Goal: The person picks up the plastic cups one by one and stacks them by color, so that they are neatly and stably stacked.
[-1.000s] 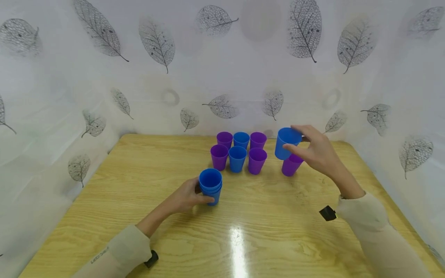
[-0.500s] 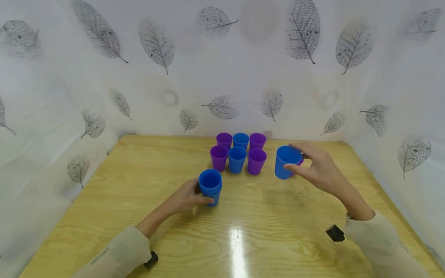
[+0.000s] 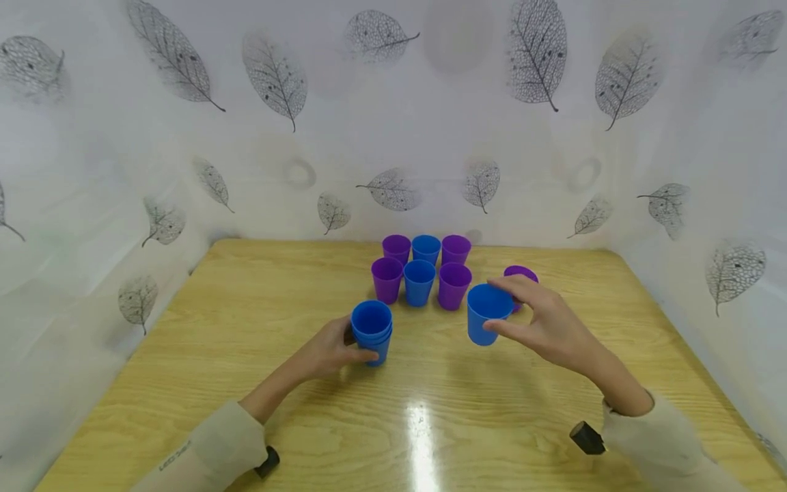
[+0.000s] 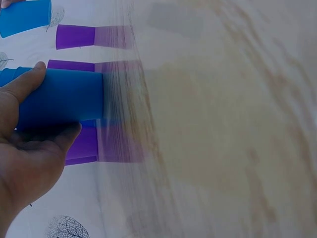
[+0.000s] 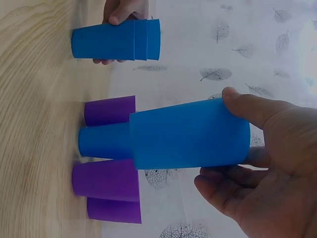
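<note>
The right grip [image 3: 547, 328] pinches a blue cup [image 3: 482, 322] near its rim, held above the tabletop [image 3: 295, 437], mouth up, long axis nearly vertical. The left grip [image 3: 332, 347] clasps an upright blue stack [image 3: 376, 345], its base perhaps touching wood. Beyond, purple cups [image 3: 453, 290] and blue cups [image 3: 418, 287] stand in two rows; leaf-printed sheeting [image 3: 393, 123] surrounds the tabletop. The pinched cup is plain, tapering toward its base.

A pale back wall [image 3: 399, 130] stood behind the table [image 3: 246, 301], printed with dark, veined skeleton leaves [image 3: 537, 55] and a few faint grey rings [image 3: 299, 174]; similar leafy surfaces closed in the left side [image 3: 67, 307] and the right side [image 3: 725, 355]; the tabletop showed yellowish wood grain and rounded far corners; a bright streak of reflected light [image 3: 421, 444] lay along its near middle.
</note>
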`<state>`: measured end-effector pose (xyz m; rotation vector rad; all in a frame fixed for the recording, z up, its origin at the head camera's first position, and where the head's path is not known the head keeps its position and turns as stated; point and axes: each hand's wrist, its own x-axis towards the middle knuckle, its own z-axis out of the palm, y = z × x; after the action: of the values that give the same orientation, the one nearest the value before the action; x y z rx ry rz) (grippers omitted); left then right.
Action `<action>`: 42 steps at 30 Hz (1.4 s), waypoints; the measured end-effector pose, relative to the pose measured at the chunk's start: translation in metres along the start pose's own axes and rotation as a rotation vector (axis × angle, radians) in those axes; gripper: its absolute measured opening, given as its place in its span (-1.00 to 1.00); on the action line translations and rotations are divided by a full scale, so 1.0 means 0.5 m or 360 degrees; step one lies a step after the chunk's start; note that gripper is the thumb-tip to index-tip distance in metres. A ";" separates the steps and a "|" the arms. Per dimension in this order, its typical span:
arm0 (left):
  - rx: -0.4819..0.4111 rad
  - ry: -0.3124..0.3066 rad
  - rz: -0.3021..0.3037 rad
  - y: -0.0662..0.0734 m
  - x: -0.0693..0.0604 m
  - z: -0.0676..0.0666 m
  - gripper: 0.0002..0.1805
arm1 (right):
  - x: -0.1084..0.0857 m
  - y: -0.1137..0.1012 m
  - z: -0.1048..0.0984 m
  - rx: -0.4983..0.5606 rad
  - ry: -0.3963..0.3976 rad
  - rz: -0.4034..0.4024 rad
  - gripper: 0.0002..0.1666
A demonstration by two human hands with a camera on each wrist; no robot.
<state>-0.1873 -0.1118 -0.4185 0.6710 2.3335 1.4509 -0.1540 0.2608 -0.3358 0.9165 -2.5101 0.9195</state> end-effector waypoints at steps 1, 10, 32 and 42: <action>0.0002 -0.0001 0.0001 0.000 0.000 0.000 -0.29 | 0.001 -0.003 0.004 0.0022 -0.0008 -0.0015 -0.24; -0.0004 -0.0002 0.0012 -0.001 0.002 0.005 -0.29 | 0.012 -0.037 0.041 0.0110 -0.0077 -0.0104 -0.24; 0.0004 0.0001 0.0019 -0.003 -0.002 0.005 -0.32 | 0.097 -0.122 0.096 0.0306 -0.0126 -0.0230 -0.23; -0.0021 -0.0042 0.0030 -0.006 -0.004 0.000 -0.25 | 0.148 -0.147 0.109 0.0311 -0.0096 -0.0304 -0.22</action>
<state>-0.1861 -0.1141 -0.4211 0.7058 2.3019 1.4554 -0.1641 0.1474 -0.3067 1.2372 -2.3599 1.1023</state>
